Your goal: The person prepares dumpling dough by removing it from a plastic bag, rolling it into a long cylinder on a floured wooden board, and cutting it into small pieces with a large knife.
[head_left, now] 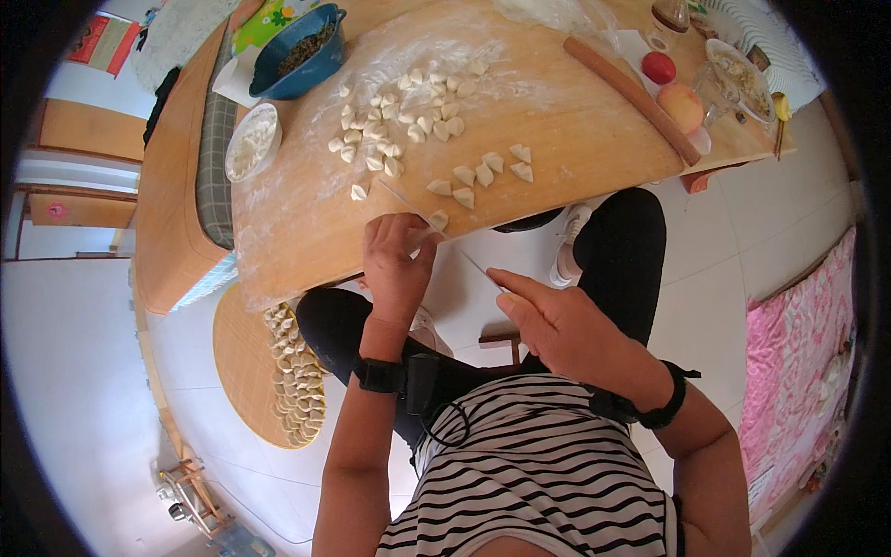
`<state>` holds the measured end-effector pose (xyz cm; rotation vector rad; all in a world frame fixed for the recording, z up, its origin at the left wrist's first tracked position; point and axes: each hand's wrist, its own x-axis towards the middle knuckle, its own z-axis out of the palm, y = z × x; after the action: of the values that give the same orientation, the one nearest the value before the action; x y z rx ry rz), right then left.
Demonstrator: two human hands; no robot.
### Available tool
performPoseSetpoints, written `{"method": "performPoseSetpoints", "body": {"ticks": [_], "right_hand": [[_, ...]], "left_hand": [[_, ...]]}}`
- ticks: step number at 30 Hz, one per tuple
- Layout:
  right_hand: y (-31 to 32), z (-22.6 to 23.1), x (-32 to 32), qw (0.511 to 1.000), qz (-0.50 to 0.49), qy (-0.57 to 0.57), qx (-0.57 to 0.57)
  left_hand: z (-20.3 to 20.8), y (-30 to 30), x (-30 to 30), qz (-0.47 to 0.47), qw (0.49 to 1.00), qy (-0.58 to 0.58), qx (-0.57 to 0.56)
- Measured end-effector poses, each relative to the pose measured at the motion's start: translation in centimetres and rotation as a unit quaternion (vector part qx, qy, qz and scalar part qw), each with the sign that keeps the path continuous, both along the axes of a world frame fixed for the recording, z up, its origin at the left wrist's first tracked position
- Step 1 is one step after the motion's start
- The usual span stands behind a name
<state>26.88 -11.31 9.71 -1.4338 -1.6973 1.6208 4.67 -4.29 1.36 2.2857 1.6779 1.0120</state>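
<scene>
My left hand [397, 265] is curled at the near edge of the floured wooden board [306, 223], fingers closed around what looks like a small dough piece. My right hand [557, 325] is below the board's edge, over my lap, pinching a thin stick [483, 272]. The stick runs up and left past my left hand, and its tip lies over the board. Several cut dough pieces [408, 121] are scattered on the board beyond my hands, one [438, 220] right beside my left fingers.
A blue bowl of dark green filling [302, 51] and a white bowl of flour [252, 139] stand at the board's far left. A rolling pin [631, 93], a tomato [659, 67] and a peach [682, 107] lie at the right. A round mat of finished dumplings [246, 371] sits low left.
</scene>
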Motion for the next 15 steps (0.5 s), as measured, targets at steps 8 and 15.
{"method": "performPoseSetpoints", "body": {"ticks": [8,15], "right_hand": [[0.0,-1.9,-1.6,0.992,0.007,-0.087,0.090],[2.5,-3.7,-3.1,0.992,-0.020,-0.023,0.119]], "left_hand": [[-1.1,0.0,0.0,0.005,1.000,0.000,0.007],[0.2,0.8,-1.7,-0.018,1.000,0.002,0.021]]}}
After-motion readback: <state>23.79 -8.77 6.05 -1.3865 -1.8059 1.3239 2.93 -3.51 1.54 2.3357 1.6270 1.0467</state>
